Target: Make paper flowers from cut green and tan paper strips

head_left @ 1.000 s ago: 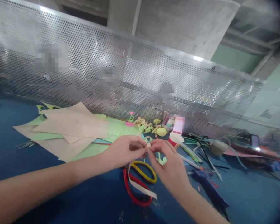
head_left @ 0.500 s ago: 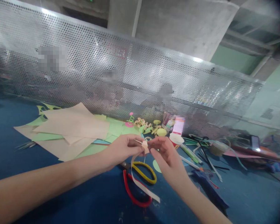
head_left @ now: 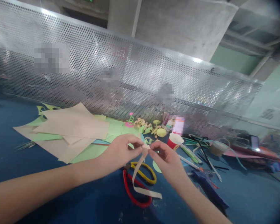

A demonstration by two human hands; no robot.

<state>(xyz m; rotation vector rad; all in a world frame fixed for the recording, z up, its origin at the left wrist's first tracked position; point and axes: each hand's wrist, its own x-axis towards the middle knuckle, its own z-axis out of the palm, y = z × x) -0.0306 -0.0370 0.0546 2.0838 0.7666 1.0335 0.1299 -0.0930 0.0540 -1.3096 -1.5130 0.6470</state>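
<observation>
Between my two hands is a pale paper strip [head_left: 138,169], folded at its upper end, with a long tail hanging down and curling to the right. My left hand [head_left: 123,151] pinches the folded end from the left. From the right, my right hand [head_left: 166,155] grips the same end between thumb and fingers. Under the tail lie scissors [head_left: 151,178] with one yellow and one red handle; my left hand hides their blades. A pale green paper disc [head_left: 157,166] rests by my right hand.
Peach paper sheets [head_left: 77,123] and green sheets lie at left. Small paper curls [head_left: 146,126], a red-and-white paper cup [head_left: 175,141] and a pink box [head_left: 178,125] stand behind my hands. A blue glue gun [head_left: 208,188] lies right. A perforated metal screen [head_left: 140,74] borders the table.
My fingers have closed in on the folded end, which has turned and flattened. The strip's tail has swung, its tip now bending further right. The scissors stay put.
</observation>
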